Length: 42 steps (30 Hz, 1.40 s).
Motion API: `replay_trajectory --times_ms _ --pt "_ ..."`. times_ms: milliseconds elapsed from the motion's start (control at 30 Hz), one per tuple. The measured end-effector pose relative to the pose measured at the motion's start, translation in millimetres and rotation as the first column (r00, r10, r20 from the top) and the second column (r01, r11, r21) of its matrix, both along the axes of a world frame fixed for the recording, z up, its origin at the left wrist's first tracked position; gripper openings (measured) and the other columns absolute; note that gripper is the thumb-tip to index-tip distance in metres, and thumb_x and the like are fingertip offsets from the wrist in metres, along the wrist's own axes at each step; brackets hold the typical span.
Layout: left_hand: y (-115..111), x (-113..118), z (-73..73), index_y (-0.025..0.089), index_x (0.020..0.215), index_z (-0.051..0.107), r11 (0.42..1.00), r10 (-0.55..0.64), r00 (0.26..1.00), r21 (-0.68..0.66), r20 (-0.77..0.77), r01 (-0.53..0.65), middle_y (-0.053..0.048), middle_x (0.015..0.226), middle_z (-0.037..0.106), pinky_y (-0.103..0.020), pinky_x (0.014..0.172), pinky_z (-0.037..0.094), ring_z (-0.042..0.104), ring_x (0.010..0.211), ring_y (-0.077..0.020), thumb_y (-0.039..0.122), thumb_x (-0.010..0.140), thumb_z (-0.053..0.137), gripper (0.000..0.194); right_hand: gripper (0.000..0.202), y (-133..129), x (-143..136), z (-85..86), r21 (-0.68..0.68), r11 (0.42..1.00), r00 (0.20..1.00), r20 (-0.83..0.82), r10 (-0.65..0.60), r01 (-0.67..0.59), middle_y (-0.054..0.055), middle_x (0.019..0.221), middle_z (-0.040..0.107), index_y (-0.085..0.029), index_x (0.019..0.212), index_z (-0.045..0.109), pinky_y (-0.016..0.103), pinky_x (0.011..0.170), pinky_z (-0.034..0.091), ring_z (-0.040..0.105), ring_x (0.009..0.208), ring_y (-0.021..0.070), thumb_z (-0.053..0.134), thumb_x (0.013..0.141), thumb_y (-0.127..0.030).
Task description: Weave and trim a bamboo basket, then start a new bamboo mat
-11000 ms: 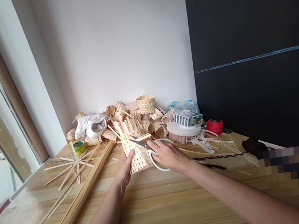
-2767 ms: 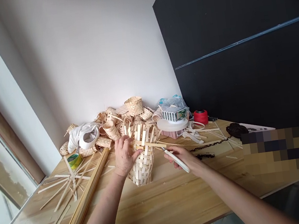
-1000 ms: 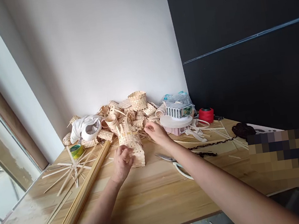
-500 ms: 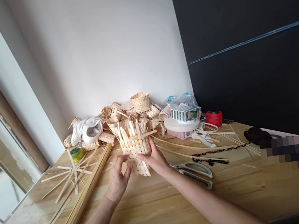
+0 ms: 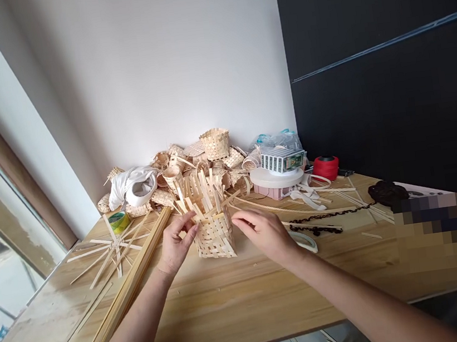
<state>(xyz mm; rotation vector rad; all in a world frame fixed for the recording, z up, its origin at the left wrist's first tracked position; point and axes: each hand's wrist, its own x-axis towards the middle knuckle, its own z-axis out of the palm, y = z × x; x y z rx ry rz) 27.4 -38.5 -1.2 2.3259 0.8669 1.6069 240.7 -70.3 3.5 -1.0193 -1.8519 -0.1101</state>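
Observation:
A half-woven basket [image 5: 215,237] of pale flat strips stands on the table, with loose strip ends [image 5: 205,191] sticking up around its top. At its upper left side, my left hand [image 5: 179,243] pinches the weave between thumb and forefinger. My right hand [image 5: 264,234] is beside the right corner, fingertips pressed together close to the edge. What they hold, if anything, is too small to make out. Scissors [image 5: 307,241] lie partly hidden behind my right wrist.
Finished baskets [image 5: 215,143] are piled by the wall. To the left lie a long strip bundle [image 5: 138,286], a star of crossed strips [image 5: 115,243] and a tape roll [image 5: 118,221]. A white turntable [image 5: 276,177], red thread spool [image 5: 326,168] and dark cord [image 5: 387,193] sit at right.
My right hand has let go of the basket's front and moved to its right corner, fingers now pinched. My left hand has risen to the upper left edge. The basket has turned slightly.

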Motion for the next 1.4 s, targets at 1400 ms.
replay_trajectory --times_ms 1400 --pt "-2 29 2.4 0.016 0.083 0.054 0.994 0.064 0.990 -0.078 -0.127 -0.075 0.008 0.048 0.042 -0.016 0.044 0.031 0.036 0.042 -0.0060 0.026 0.079 0.046 0.013 0.023 15 -18 29.4 0.103 0.994 0.838 0.539 -0.080 0.029 0.002 0.078 0.056 -0.018 0.073 0.059 0.024 0.056 0.034 0.050 0.063 0.0134 0.042 0.080 -0.004"
